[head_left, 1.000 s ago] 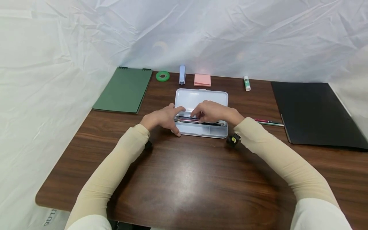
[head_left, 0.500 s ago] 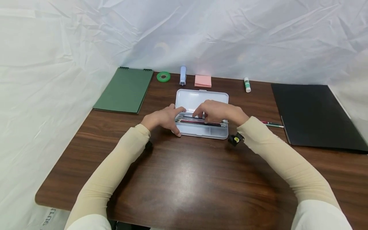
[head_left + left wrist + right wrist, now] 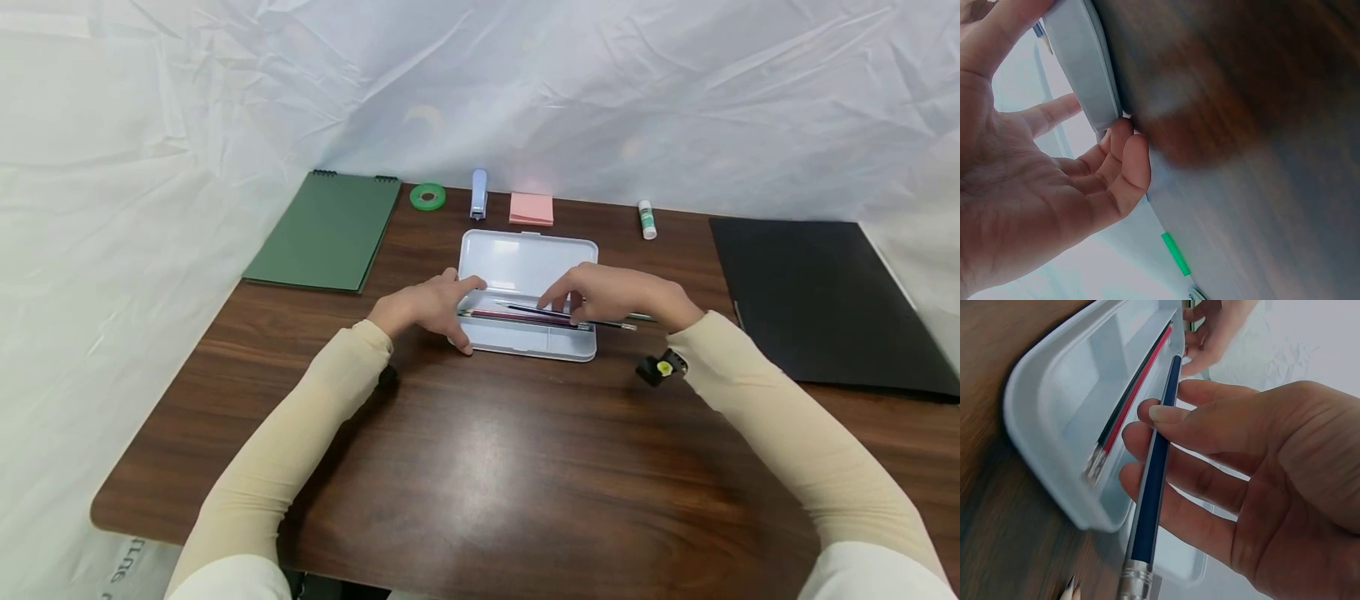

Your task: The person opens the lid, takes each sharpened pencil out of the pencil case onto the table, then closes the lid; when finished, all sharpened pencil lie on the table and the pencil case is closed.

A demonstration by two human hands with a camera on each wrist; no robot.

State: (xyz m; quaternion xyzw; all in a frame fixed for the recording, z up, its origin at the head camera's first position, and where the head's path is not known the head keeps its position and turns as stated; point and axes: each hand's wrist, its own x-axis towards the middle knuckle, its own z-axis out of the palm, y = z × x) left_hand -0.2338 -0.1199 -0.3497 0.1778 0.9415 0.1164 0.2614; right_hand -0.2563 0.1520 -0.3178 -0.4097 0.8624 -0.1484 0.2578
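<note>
An open white pencil case (image 3: pixel 517 340) lies on the table, its lid (image 3: pixel 510 258) folded back. My left hand (image 3: pixel 427 307) grips the case's left end, the thumb at the near edge and the curled fingers (image 3: pixel 1135 162) at a corner. Between thumb and fingertips, my right hand (image 3: pixel 618 293) pinches a dark blue pencil (image 3: pixel 1152 494) with a metal ferrule. That pencil slants over the case, its ferrule end sticking out past the right side. A red pencil (image 3: pixel 1138 389) and a dark one (image 3: pixel 1115 412) lie lengthwise inside the case.
Pencil tips (image 3: pixel 1070 591) show on the table just right of the case. Behind stand green tape (image 3: pixel 427 197), a stapler (image 3: pixel 478 194), pink sticky notes (image 3: pixel 531 208) and a glue stick (image 3: pixel 647 220). A green notebook (image 3: pixel 326 233) lies left, a black folder (image 3: pixel 825 300) right.
My right hand has moved right and drawn the dark blue pencil along, so its end now passes the case's right side. The left hand has stayed at the case's left end.
</note>
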